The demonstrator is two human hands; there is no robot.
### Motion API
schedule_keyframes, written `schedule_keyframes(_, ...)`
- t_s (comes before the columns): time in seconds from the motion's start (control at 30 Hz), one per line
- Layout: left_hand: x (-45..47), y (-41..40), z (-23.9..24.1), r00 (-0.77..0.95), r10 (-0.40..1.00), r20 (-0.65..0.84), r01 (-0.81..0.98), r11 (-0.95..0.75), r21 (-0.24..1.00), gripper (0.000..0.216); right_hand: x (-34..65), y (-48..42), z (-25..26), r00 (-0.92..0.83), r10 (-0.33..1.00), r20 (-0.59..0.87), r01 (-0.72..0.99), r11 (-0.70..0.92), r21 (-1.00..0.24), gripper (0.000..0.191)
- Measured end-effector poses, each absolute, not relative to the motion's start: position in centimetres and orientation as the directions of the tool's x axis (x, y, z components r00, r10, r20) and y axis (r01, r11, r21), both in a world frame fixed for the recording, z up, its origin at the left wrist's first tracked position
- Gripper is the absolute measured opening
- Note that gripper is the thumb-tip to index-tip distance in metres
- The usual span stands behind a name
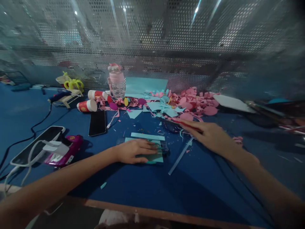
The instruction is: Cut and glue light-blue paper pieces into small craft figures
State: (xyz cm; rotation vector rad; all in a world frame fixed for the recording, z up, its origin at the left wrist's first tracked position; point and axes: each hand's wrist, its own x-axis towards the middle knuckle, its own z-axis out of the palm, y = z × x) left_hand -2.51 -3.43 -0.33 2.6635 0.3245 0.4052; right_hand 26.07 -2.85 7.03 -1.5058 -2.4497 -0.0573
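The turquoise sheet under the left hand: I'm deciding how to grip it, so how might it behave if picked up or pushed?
The turquoise sheet looks thin, so it is probably light and bends easily. With the left hand resting on it, it would likely resist sliding, or buckle, if pushed.

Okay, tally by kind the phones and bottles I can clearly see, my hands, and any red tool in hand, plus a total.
Phones: 2
Bottle: 1
Hands: 2 (left hand, right hand)
Red tool: 1
Total: 6
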Motion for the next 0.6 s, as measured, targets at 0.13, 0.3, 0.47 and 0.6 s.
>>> schedule_keyframes(0.13,-2.4,-2.5,-0.9,0.662,0.676,0.322,0.540,-0.729,0.421,0.043,23.1,-1.2,4.4,-0.333,0.916,0.226,0.942,0.332,0.043,0.040)
schedule_keyframes(0.3,-2.5,0.2,-0.9,0.459,0.881,0.115,0.785,-0.463,0.412,0.084,21.3,0.8,1.7,-0.272,0.929,0.250,0.958,0.237,0.162,0.043)
schedule_keyframes(0.47,-3.4,2.3,-0.4,0.506,0.859,0.076,0.647,-0.436,0.625,0.045,20.2,1.0,0.4,-0.182,0.941,0.286,0.980,0.148,0.134,0.042)
schedule_keyframes(0.6,-3.4,2.9,-0.4,0.279,0.941,0.189,0.497,-0.310,0.811,0.025,19.2,0.3,0.9,-0.101,0.854,0.510,0.985,0.157,-0.067,0.043)
